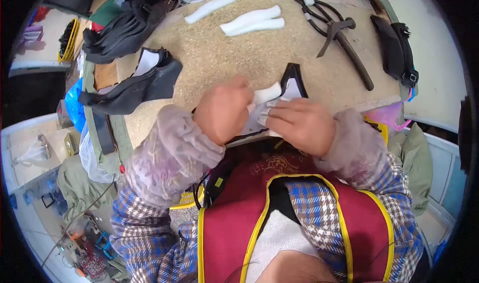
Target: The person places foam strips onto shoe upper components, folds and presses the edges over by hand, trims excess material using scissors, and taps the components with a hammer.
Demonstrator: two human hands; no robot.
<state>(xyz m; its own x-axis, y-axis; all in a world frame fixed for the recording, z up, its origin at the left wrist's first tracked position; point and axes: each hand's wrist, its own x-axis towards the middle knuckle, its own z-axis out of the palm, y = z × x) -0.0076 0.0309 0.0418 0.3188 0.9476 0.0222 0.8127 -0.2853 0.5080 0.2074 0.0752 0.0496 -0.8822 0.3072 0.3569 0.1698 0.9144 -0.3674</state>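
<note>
Both hands work close together at the near edge of the table. My left hand (223, 110) is closed at one end of a white foam strip (268, 93), its fingers curled in. My right hand (299, 123) lies over a black-edged piece with a light inner face (293, 89), its fingers pressed together on the piece and near the strip. The piece's pointed black end sticks up beyond my right hand. Part of it is hidden under both hands.
More white foam strips (253, 21) lie at the far side of the table (214, 53). Black scissors (319, 16) and a hammer (353, 58) are at the right, with black straps (389, 47) beyond. Dark fabric pieces (127, 31) and a curved black piece (144, 86) lie left.
</note>
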